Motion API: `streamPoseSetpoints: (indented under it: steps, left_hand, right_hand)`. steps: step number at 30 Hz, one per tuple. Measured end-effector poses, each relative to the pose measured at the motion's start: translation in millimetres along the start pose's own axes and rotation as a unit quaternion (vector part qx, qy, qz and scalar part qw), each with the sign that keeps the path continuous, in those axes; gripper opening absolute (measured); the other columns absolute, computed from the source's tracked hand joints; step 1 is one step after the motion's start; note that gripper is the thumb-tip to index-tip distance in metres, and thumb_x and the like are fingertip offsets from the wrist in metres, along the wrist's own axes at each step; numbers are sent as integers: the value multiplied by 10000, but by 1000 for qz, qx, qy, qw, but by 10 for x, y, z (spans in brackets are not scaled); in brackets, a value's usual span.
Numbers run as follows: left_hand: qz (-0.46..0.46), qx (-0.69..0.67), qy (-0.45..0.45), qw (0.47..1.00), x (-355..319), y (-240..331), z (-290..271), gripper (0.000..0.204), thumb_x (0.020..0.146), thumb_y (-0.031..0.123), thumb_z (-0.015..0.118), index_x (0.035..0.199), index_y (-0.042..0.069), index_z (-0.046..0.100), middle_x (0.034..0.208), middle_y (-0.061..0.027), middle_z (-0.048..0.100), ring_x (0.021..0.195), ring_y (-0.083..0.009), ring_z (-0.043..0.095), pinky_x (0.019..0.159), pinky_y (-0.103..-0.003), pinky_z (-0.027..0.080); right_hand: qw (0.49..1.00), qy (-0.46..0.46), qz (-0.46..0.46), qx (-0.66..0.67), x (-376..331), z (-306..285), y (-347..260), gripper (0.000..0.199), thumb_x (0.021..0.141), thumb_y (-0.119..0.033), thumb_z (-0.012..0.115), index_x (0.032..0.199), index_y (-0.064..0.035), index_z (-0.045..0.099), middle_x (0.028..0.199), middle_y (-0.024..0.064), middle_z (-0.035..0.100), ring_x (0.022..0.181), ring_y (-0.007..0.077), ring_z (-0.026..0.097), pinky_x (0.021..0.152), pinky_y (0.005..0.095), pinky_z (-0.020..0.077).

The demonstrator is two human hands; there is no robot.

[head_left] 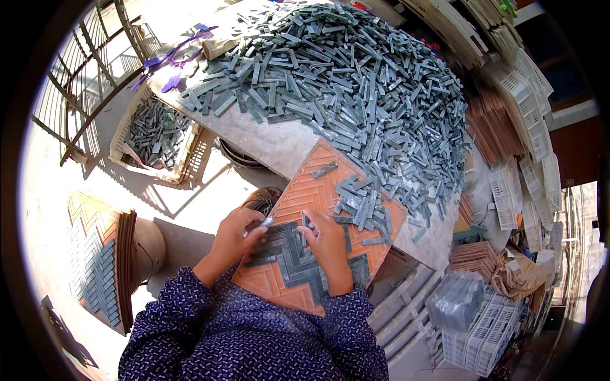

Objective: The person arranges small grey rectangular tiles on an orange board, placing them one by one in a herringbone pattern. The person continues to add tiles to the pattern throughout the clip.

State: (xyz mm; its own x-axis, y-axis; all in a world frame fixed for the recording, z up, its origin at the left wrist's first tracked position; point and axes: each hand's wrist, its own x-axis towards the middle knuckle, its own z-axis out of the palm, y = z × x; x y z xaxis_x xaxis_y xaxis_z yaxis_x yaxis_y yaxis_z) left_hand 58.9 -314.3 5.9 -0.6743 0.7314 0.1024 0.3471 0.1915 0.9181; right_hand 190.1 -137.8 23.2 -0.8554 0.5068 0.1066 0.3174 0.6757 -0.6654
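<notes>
Dark strip (304, 221): slim, straight-edged, apparently stone; pinched between thumb and fingers of the right hand (323, 241), its upper end showing past the fingertips. Position: over the orange tray, by the upper edge of the laid strips (287, 253); whether it touches them cannot be told.

Pale piece (267, 222): glinting, probably another strip; nipped at the fingertips of the left hand (238, 233), projecting toward the right hand. The two held pieces are near each other, apart.

Handling (judged): light singly, rigid, likely brittle at corners, perhaps slick if dusty. Best hold: long sides near mid-length, fingertips only, underside left free.

Orange tray (319, 156): herringbone recesses, probably somewhat flexible; steadier if held at its rim. Loose strips (360, 202) lie on its right part.

Outward: large heap of strips (375, 82) on the table (264, 145), beyond the tray; crate of strips (118, 143) to the left.
</notes>
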Motion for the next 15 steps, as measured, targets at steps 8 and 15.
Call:
streamPoseSetpoints:
  steps: [8, 15]
  left_hand:
    - [70, 59, -17, 996, -2, -28, 108, 249, 715, 52, 723, 947, 37, 635, 884, -113, 643, 824, -292, 601, 730, -367, 483]
    - [84, 68, -5, 994, 18, -10, 90, 251, 713, 47, 724, 948, 37, 636, 898, -113, 651, 831, -296, 596, 734, -377, 480]
  right_hand:
    - [998, -32, -58, 11, 15, -7, 24, 301, 741, -77, 730, 1023, -35, 636, 842, 135, 598, 767, 286, 599, 669, 359, 472]
    - [999, -6, -37, -25, -2, 14, -8, 372, 720, -116, 749, 1063, -51, 621, 855, 127, 596, 788, 315, 589, 694, 390, 470]
